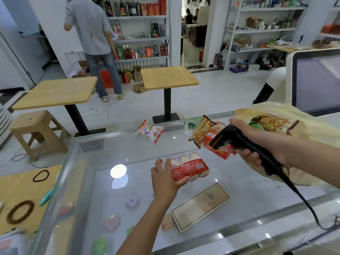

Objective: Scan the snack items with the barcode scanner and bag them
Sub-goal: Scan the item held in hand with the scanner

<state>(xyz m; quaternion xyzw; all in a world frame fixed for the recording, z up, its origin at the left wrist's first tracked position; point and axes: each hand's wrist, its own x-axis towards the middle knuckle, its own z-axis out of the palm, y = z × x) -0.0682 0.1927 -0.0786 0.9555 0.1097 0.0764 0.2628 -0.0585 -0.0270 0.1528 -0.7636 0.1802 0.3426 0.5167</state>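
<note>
1. Head view: the left hand (163,176) grips the yogurt-drink multipack (189,170) above the glass counter (110,150), mid-counter.
2. The right hand (257,142) clasps the barcode scanner (239,142).
3. The pack's long axis runs left-right, barcode label facing up; the scanner nose sits up-right of it, apart.

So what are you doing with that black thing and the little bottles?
This is a shop checkout on a glass counter. The left hand holds up a pack of little drink bottles with its barcode facing up. The right hand grips the black barcode scanner, aimed toward the pack. A yellow plastic bag beside it already has snacks inside. More snack packets wait on the counter, not bagged yet.
</note>
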